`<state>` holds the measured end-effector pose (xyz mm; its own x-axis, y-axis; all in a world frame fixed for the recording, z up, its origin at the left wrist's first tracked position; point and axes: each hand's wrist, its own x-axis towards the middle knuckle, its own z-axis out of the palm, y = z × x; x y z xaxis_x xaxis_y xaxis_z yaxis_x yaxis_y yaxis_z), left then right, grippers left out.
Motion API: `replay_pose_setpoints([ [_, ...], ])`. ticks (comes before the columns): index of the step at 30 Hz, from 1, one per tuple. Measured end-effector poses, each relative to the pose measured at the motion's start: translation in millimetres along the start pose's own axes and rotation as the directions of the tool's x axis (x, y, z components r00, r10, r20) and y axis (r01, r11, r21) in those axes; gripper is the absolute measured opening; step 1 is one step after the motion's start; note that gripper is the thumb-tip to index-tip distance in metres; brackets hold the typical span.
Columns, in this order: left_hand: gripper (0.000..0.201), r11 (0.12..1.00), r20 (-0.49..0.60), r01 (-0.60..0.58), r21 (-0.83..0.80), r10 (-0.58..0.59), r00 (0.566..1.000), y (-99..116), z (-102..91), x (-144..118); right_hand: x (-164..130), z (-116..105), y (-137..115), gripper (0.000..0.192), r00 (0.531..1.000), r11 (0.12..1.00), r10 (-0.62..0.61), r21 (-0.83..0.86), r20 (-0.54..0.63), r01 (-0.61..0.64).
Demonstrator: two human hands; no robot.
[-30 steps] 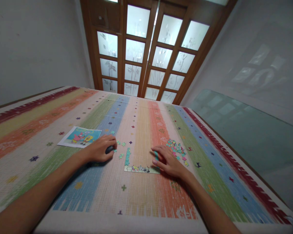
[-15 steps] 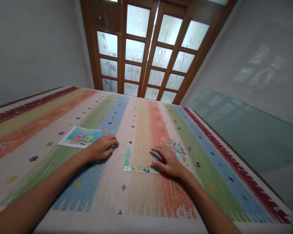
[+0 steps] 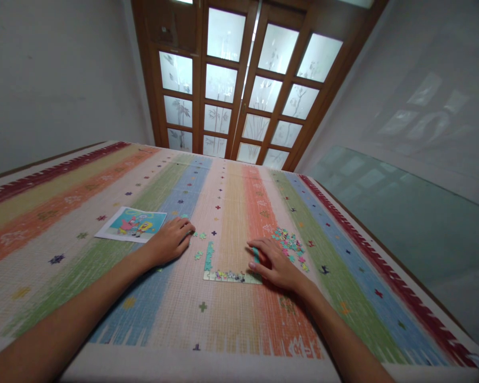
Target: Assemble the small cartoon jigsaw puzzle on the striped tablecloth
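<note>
Palm down beside the picture sheet, my left hand (image 3: 171, 241) has its fingers loosely stretched, with the tips at a few loose teal jigsaw pieces (image 3: 201, 235). More pieces (image 3: 198, 255) lie just right of it. A partly joined jigsaw (image 3: 223, 276) forms a corner, with a teal left column (image 3: 209, 256) and a bottom row. My right hand (image 3: 272, 263) rests over its right end, thumb and forefinger apart around a teal strip of pieces (image 3: 256, 255). The hand hides part of that end.
A printed cartoon picture (image 3: 131, 224) lies to the left. A heap of mixed jigsaw pieces (image 3: 289, 242) sits beyond my right hand. The striped cloth (image 3: 235, 202) covers the table. Wooden doors with glass panes (image 3: 239, 80) stand behind, and a greenish glass panel (image 3: 403, 223) is at the right.
My left hand has shifted slightly, its fingers now straighter and its thumb less visible, uncovering the spot just below its fingertips. My right hand and the joined jigsaw stay in place.
</note>
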<state>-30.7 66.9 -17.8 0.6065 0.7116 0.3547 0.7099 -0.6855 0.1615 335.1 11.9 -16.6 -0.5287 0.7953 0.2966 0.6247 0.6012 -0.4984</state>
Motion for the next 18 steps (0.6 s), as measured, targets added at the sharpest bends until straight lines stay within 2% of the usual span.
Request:
replay_pose_setpoints([
  [9, 0.015, 1.0, 0.004, 0.013, 0.023, -0.013, 1.0, 1.3, -0.2, -0.4, 0.7, -0.2, 0.8, 0.04, 1.0, 1.0, -0.005, -0.01, 0.005, 0.005],
  [18, 0.033, 0.999, 0.004, -0.021, 0.043, 0.021, 1.0, 5.8, -1.3, 1.1, 0.7, -0.1, 1.1, 0.039, 1.0, 1.0, -0.005, -0.023, 0.022, 0.005],
])
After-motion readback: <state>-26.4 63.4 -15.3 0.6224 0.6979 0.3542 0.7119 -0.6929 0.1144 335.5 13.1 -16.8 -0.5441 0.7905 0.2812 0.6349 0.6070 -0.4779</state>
